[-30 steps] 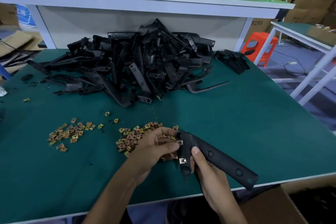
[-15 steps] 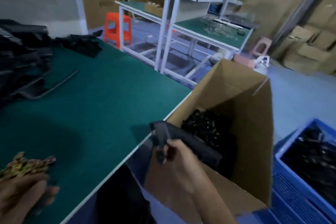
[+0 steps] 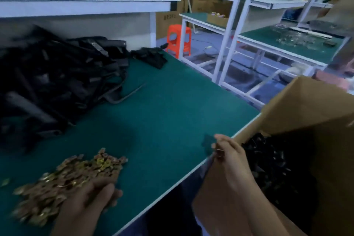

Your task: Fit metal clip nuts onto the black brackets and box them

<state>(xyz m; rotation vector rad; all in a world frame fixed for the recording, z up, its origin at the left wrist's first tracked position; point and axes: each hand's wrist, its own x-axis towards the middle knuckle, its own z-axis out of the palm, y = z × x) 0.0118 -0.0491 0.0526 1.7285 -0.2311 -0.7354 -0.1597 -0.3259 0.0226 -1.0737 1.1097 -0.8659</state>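
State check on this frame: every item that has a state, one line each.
cardboard box: open, flap up, holding black parts.
bracket pile: loose heap on green mat.
clip nuts: loose pile on the mat.
left hand: on the clip nuts, fingers bent; grip unclear.
right hand: at box rim, fingers curled; dark piece at fingertips, blurred.
orange stool: upright.

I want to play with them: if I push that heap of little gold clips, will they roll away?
Probably not: the clip nuts look flat, so they would likely slide, not roll, on the green table mat. They lie loose in a heap, so a push should scatter them. Being metal, a handful may feel heavy for its size.
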